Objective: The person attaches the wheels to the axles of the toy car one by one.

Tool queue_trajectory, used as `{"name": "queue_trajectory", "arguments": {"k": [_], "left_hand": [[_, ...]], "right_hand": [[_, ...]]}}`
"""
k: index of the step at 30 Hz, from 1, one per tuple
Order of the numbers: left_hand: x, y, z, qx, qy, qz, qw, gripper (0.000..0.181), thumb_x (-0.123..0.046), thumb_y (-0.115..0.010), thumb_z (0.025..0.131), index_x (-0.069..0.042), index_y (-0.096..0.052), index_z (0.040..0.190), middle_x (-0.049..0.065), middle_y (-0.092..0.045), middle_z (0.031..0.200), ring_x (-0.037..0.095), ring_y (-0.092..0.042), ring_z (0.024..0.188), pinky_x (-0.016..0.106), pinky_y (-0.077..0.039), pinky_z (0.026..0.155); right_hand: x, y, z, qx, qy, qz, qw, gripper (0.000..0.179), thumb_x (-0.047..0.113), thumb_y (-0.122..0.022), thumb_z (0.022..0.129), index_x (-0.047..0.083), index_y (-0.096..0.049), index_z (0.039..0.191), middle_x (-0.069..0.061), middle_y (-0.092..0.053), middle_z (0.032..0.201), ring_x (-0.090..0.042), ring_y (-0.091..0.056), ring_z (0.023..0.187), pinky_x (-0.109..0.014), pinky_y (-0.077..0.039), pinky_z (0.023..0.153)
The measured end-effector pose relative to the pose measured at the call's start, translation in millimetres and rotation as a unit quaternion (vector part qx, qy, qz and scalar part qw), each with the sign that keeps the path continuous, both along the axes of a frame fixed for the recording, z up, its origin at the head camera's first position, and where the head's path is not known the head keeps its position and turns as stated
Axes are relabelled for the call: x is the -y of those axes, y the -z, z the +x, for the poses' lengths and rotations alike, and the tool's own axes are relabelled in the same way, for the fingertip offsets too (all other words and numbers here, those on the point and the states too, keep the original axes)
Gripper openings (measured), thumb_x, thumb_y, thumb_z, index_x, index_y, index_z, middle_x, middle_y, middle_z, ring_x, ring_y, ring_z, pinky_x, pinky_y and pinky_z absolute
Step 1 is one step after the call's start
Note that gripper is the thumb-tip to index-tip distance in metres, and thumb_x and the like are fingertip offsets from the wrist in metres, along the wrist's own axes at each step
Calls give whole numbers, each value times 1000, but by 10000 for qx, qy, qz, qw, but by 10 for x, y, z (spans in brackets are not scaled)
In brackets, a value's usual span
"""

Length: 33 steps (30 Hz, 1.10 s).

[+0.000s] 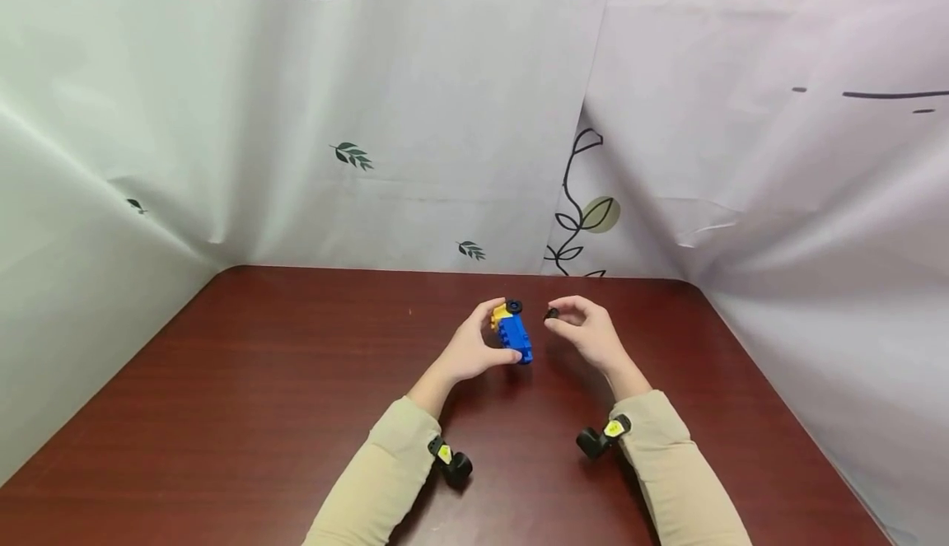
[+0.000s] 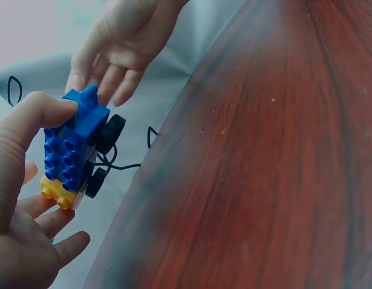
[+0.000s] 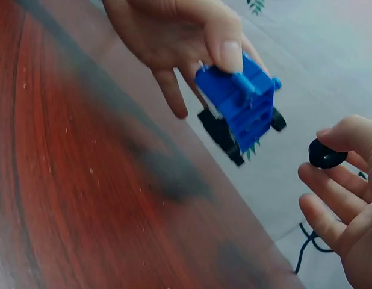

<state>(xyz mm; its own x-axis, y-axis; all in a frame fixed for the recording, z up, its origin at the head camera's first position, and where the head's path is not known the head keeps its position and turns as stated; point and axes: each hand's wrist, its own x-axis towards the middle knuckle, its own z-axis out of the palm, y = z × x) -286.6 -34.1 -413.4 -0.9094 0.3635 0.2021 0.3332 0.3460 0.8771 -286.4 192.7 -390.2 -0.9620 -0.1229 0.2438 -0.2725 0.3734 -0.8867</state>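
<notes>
A toy vehicle (image 1: 514, 335) of blue and yellow building blocks is held above the table by my left hand (image 1: 472, 348), thumb on its blue end and fingers at the yellow end. In the left wrist view, studs show on the blue block (image 2: 68, 153) and the yellow block (image 2: 58, 194), with two black wheels along one side. My right hand (image 1: 591, 336) pinches a loose black wheel (image 3: 326, 155) between thumb and fingers, a short gap to the right of the vehicle. The right wrist view shows the blue end (image 3: 240, 102) of the vehicle with black wheels on both sides.
The reddish-brown wooden table (image 1: 259, 389) extends around both arms. A pale curtain (image 1: 445, 101) with leaf drawings hangs behind the table and along its sides. Each sleeve cuff carries a small black wrist camera (image 1: 455, 468).
</notes>
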Motion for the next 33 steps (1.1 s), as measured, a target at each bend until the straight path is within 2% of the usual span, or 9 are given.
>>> {"name": "queue_trajectory", "arguments": {"k": [3, 8, 15, 19, 21, 25, 27, 29, 33], "left_hand": [[-7, 0, -12, -40, 42, 34, 10000, 85, -27, -78, 75, -17, -31, 146, 10, -42, 144, 32, -46, 128, 50, -40, 105], [-5, 0, -10, -53, 15, 50, 10000, 86, -28, -78, 75, -17, -31, 146, 10, -42, 144, 32, -46, 129, 51, -39, 105], [13, -6, -3, 11, -62, 106, 9999, 85, -30, -77, 74, -21, -31, 145, 9, -42, 144, 31, -44, 130, 52, -40, 104], [27, -16, -7, 37, -90, 130, 9999, 85, -30, -78, 74, -22, -32, 144, 9, -41, 145, 31, -43, 131, 53, -39, 104], [36, -20, -1, 36, -77, 127, 9999, 85, -30, -78, 74, -22, -32, 144, 9, -41, 145, 31, -43, 131, 53, -39, 105], [48, -25, 11, 29, -61, 184, 9998, 85, -30, -78, 74, -21, -32, 145, 8, -42, 144, 31, -44, 130, 54, -39, 105], [49, -32, 14, 12, -53, 200, 9998, 86, -30, -78, 74, -21, -31, 145, 8, -42, 145, 30, -44, 131, 53, -39, 105], [48, -39, 17, 11, -29, 211, 9998, 86, -30, -79, 74, -22, -31, 145, 7, -41, 145, 29, -44, 131, 53, -39, 105], [51, -60, 11, 20, 46, 269, 9996, 88, -30, -79, 73, -22, -30, 146, 6, -39, 147, 28, -43, 131, 52, -38, 106]], "right_hand": [[49, -60, 38, 28, -51, -169, 9998, 36, 18, -72, 83, 0, -62, 113, -19, -65, 110, -13, -67, 92, -20, -53, 78], [85, -81, 66, 73, -192, -336, 9992, 30, 15, -73, 83, 1, -65, 108, -18, -66, 110, -9, -65, 88, -21, -54, 77], [176, -262, 247, -87, -495, -344, 9981, 25, 7, -70, 83, -4, -66, 105, -23, -65, 112, -8, -63, 87, -23, -55, 76], [228, -291, 291, -80, -655, -429, 9969, 25, 6, -70, 83, -7, -65, 105, -25, -65, 113, -6, -65, 87, -24, -55, 78], [251, -291, 310, -71, -715, -475, 9963, 25, 5, -70, 83, -8, -65, 104, -25, -65, 113, -9, -66, 89, -24, -56, 79], [286, -288, 332, -75, -799, -512, 9955, 21, 2, -70, 82, -8, -65, 100, -26, -65, 112, -28, -68, 95, -26, -56, 79], [295, -290, 337, -110, -840, -468, 9953, 20, 1, -70, 82, -8, -65, 99, -26, -65, 112, -33, -67, 96, -27, -56, 79], [301, -298, 340, -124, -894, -402, 9951, 21, 2, -70, 82, -7, -65, 100, -26, -65, 111, -30, -68, 95, -27, -56, 79], [310, -328, 340, -116, -1009, -240, 9945, 24, 4, -71, 82, -5, -65, 104, -24, -66, 109, -15, -68, 92, -26, -56, 79]]}}
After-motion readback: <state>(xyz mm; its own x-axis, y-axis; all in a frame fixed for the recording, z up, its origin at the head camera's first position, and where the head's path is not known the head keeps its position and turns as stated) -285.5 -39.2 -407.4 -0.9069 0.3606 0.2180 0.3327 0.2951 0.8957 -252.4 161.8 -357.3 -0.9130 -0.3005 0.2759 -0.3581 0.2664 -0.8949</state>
